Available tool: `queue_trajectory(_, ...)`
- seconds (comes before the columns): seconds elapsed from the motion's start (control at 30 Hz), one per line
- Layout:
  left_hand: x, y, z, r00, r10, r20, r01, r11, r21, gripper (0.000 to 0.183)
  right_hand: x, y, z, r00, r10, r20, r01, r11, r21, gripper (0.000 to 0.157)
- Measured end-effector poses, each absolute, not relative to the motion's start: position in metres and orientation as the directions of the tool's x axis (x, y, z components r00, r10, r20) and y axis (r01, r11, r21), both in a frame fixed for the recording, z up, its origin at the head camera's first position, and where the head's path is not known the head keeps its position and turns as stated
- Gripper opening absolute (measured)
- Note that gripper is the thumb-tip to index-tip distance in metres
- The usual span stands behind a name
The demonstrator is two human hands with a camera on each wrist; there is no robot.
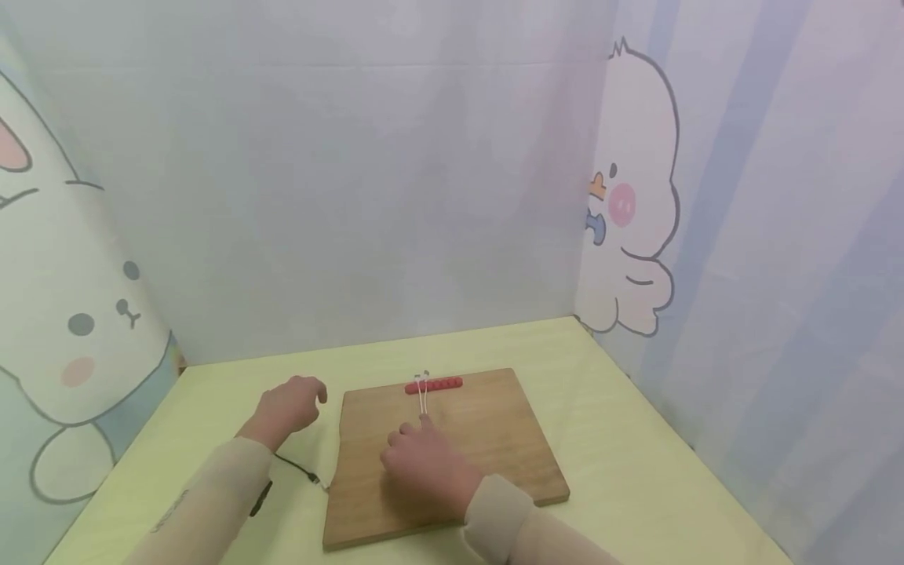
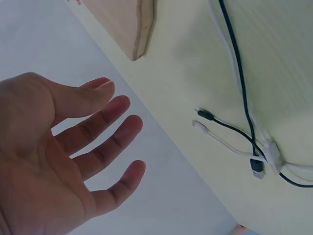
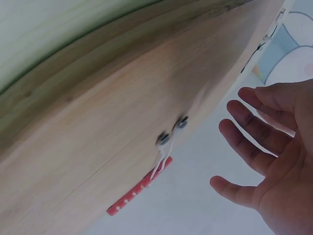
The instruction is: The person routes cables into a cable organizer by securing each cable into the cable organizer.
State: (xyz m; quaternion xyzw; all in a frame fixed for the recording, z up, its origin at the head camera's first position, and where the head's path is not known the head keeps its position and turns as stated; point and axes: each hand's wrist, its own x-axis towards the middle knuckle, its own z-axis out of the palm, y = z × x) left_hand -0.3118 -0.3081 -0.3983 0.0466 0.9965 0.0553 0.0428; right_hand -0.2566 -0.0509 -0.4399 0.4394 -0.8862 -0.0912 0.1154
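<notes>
In the head view, my right hand (image 1: 431, 467) is over the wooden board (image 1: 487, 428), its fingers loosely bent and holding nothing in the right wrist view. Just past its fingertips, two thin white cords (image 1: 422, 400) run across a red notched strip (image 1: 446, 384) at the board's far edge. Two small dark-tipped cord ends (image 3: 163, 139) show near the strip in the right wrist view. My left hand (image 1: 289, 408) hovers left of the board, fingers relaxed and apart, with nothing in it. Whether the right hand touches the board is hidden.
Left of the board, a black cable (image 2: 239, 63) and a white cable (image 2: 225, 41) with several plugs lie on the pale yellow table (image 1: 621, 439). Light curtains (image 1: 353, 196) with cartoon animals stand around the table's back and sides.
</notes>
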Motion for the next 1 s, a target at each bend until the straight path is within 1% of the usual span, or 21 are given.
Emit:
queue_trajectory(0.23, -0.298, -0.339, -0.399, -0.991, 0.086, -0.101, 0.072, 0.989, 0.128, 0.028, -0.250, -0.067, -0.436, -0.599, -0.796, 0.087, -0.769, 0.603, 0.215, 0.010)
queue_trajectory(0.37, -0.291, -0.352, -0.401, -0.992, 0.078, -0.102, 0.065, 0.990, 0.122, 0.027, -0.246, -0.076, -0.434, -0.594, -0.801, 0.075, -0.779, 0.596, 0.196, 0.014)
queue_trajectory(0.6, -0.283, -0.371, -0.408, -0.990, 0.024, -0.139, 0.008, 0.994, 0.111, 0.024, -0.239, -0.088, -0.436, -0.578, -0.813, 0.074, -0.786, 0.579, 0.217, 0.014)
queue_trajectory(0.77, -0.270, -0.385, -0.413, -0.985, 0.011, -0.170, -0.010, 0.993, 0.120, 0.020, -0.233, -0.097, -0.440, -0.557, -0.828, 0.073, -0.795, 0.556, 0.242, 0.016)
queue_trajectory(0.87, -0.261, -0.394, -0.415, -0.985, -0.004, -0.175, -0.025, 0.993, 0.118, 0.017, -0.227, -0.101, -0.437, -0.561, -0.825, 0.058, -0.795, 0.558, 0.238, 0.018)
queue_trajectory(1.0, -0.254, -0.408, -0.420, -0.980, -0.025, -0.195, -0.048, 0.993, 0.112, 0.020, -0.223, -0.106, -0.434, -0.573, -0.819, 0.041, -0.792, 0.566, 0.229, 0.020)
